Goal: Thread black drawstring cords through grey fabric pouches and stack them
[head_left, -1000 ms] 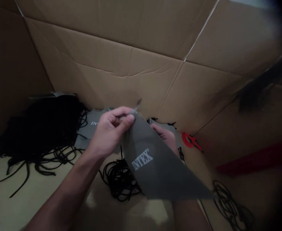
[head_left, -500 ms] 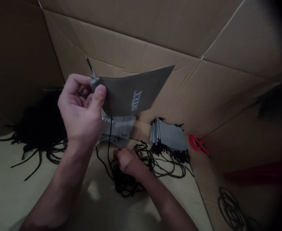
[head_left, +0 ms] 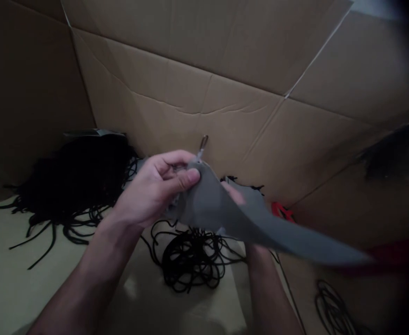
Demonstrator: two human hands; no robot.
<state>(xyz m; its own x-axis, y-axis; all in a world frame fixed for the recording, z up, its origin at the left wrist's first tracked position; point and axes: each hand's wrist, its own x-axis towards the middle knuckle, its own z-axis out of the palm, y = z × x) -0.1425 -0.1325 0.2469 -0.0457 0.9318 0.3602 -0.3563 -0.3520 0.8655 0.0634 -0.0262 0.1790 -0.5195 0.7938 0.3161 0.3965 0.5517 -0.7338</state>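
Two bare hands are in my feed, both working on one limp grey sheet (head_left: 232, 218) held up in front of the camera, above the cardboard floor. The left hand (head_left: 153, 188) is closed in a firm pinch on the sheet's upper corner, thumb on the near face and fingers curled in behind it. A small metal clip (head_left: 202, 145) sticks up from that corner, just past the fingers. From there the sheet sags across to the right and trails out in a long, blurred point toward the lower right of my view.

The right hand (head_left: 234, 194) sits mostly behind the sheet, and only its blurred fingers show past the edge. As far as I can make out from here, they lie against the sheet, but I cannot tell whether they are gripping it.

Just below the hands lies a loose tangle of black cord (head_left: 193, 258). A much larger heap of black cords (head_left: 75, 179) sits to the left, and a smaller coil (head_left: 333, 304) lies at lower right. A red object (head_left: 281, 210) shows partly behind the sheet, against the corrugated cardboard wall (head_left: 190, 79). At the right edge, a dark shape (head_left: 396, 151) is too blurred to identify.
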